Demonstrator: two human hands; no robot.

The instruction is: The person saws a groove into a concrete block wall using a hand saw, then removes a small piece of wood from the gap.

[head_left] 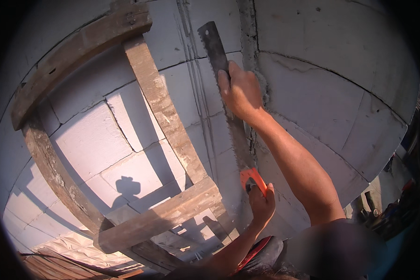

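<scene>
Holding the handsaw (239,140) before the block wall (95,133), with left grip (261,203) wrapped round the orange handle (245,174) and right grip (242,89) pinching the upper blade (214,44). Already scored: long grooves (202,100) alongside. Left to cut: hard to say, with groove depth barely readable.

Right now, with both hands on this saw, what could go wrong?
The bare right hand grips the saw along its blade, fingers close to the toothed left edge; a slip could cut them. With the block wall behind, knuckles might scrape its surface. The wooden frame appears to the left of the teeth, so they might catch on it, though depth is hard to judge.
</scene>
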